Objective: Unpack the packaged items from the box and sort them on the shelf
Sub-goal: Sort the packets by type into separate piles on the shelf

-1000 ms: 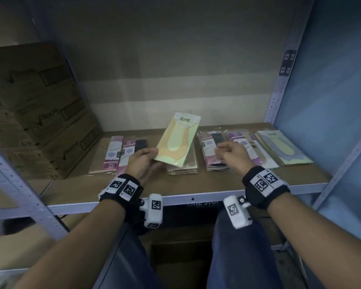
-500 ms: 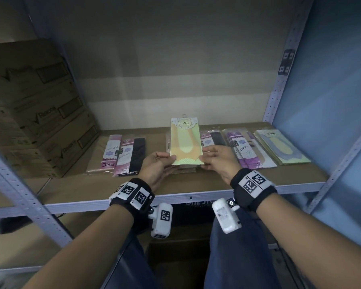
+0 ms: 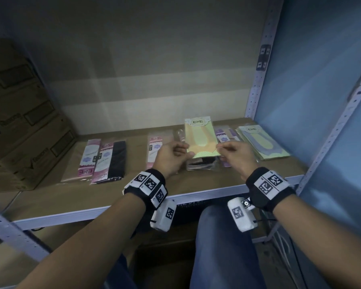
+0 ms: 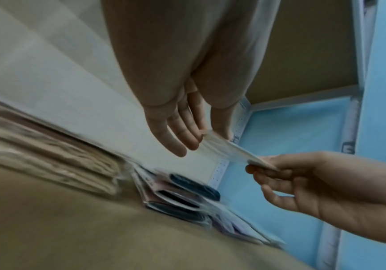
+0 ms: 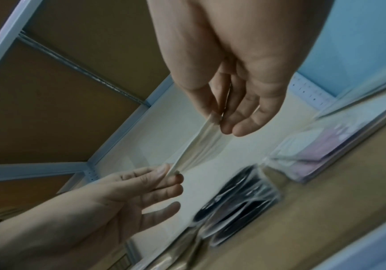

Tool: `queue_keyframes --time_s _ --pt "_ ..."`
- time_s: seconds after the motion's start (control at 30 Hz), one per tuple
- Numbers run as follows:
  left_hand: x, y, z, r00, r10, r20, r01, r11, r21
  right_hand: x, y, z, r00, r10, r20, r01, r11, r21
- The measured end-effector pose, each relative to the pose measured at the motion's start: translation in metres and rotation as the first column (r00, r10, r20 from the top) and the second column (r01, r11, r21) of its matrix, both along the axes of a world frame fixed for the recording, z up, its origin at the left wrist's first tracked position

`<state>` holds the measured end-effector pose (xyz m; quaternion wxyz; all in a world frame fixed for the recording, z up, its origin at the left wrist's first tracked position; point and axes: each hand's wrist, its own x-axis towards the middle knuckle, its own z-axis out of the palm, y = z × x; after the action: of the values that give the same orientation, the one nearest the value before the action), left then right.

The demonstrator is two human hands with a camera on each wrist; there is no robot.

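Shifted rightward, the yellow packet is pinched at both edges by left hand and right hand.

Bare shelf board between packet rows (front edge too); cartons wall the left.

A flat yellow packet marked ENE, showing an orange and pale green sock shape, is held level above the shelf, over a stack of dark packets. Pink and black packets lie left; a purple-and-green pile lies right.
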<state>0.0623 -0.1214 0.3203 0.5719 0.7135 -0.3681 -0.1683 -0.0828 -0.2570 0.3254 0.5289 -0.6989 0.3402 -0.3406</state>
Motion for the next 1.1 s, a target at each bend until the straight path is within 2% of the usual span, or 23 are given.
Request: queue_keyframes --time_s 0.13,0.4,0.73,0.87,1.0,1.1 --pt "-0.016 -0.036 0.001 0.986 -0.065 0.157 0.051 0.994 0.093 -0.028 -0.031 -0.005 0.996 -0.035 -0.088 0.028 0.996 -0.086" --pt "-0.063 -0.109 0.001 0.922 -0.225 0.315 0.168 0.966 0.197 -0.083 -0.088 -0.011 0.968 -0.14 -0.21 0.093 0.971 -0.218" --pt "-0.11 -0.193 -0.012 0.878 -0.288 0.382 0.154 0.926 0.346 -0.105 -0.136 -0.037 0.892 -0.363 -0.269 0.296 0.92 -0.258" --pt "-0.114 -0.209 -0.017 0.877 -0.295 0.38 0.135 0.909 0.395 -0.101 -0.148 -0.045 0.865 -0.404 -0.297 0.318 0.9 -0.299" --pt "-0.116 -0.214 -0.024 0.865 -0.321 0.386 0.112 0.873 0.475 -0.096 -0.155 -0.054 0.797 -0.455 -0.396 0.32 0.876 -0.361" --pt "-0.119 -0.213 -0.022 0.838 -0.347 0.42 0.096 0.852 0.514 -0.096 -0.158 -0.059 0.79 -0.457 -0.408 0.315 0.874 -0.37"
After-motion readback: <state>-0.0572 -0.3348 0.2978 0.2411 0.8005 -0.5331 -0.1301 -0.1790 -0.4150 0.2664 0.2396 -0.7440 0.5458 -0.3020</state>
